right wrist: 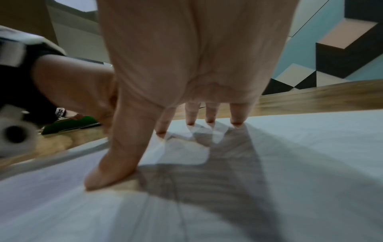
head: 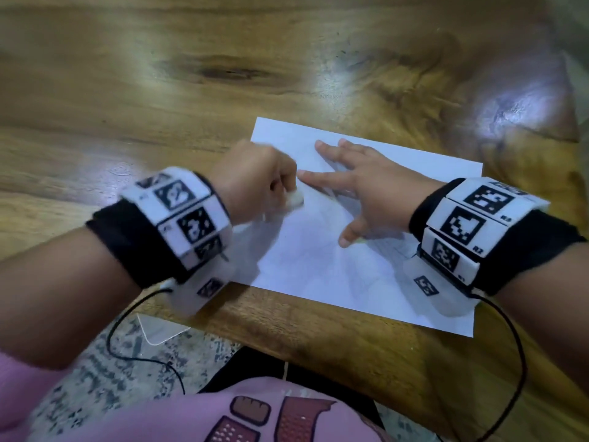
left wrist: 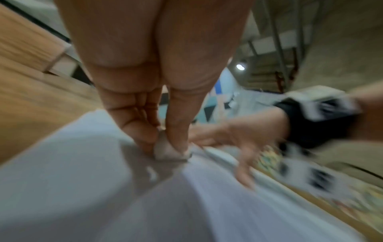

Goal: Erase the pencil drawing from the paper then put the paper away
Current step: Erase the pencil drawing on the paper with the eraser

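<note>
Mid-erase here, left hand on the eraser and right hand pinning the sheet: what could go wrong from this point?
1. The left hand rubs the eraser right beside the right hand's fingertips; a hard stroke toward them may buckle or crease the paper.
2. The paper's near edge lies close to the table edge; if the right hand lifts, it may slide off.
3. Faint lines near the right wrist look unerased.
</note>
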`<control>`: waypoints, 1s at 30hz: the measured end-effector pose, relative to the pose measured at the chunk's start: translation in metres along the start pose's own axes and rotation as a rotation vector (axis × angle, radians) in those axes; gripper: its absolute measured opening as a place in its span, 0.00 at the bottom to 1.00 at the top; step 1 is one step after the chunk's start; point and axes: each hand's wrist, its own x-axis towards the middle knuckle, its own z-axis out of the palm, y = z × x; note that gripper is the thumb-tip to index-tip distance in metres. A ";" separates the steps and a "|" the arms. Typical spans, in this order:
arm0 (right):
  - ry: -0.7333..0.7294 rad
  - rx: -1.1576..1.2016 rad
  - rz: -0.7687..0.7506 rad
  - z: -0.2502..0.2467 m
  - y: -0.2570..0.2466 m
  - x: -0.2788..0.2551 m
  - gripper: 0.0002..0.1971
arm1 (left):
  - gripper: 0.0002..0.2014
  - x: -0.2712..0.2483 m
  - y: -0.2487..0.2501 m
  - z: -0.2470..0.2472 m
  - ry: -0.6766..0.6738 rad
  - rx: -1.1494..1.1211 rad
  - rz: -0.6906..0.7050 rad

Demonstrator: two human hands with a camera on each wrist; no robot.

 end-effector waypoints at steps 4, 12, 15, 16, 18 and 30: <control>-0.003 0.012 0.007 0.000 -0.001 -0.002 0.52 | 0.07 -0.045 0.000 0.013 -0.282 0.037 0.110; -0.008 0.020 0.004 -0.002 -0.003 -0.003 0.52 | 0.09 -0.019 -0.009 0.008 0.000 0.013 0.103; -0.006 0.021 0.005 -0.002 -0.001 -0.002 0.53 | 0.08 -0.054 -0.013 0.014 -0.195 -0.011 0.169; -0.009 0.020 0.007 -0.002 -0.001 -0.002 0.53 | 0.09 -0.061 -0.015 0.015 -0.242 -0.016 0.172; -0.013 0.011 0.007 -0.001 -0.002 -0.002 0.53 | 0.08 -0.058 -0.017 0.013 -0.238 -0.045 0.172; -0.028 0.010 0.009 -0.001 -0.001 -0.002 0.53 | 0.05 -0.058 -0.027 0.016 -0.194 -0.090 0.157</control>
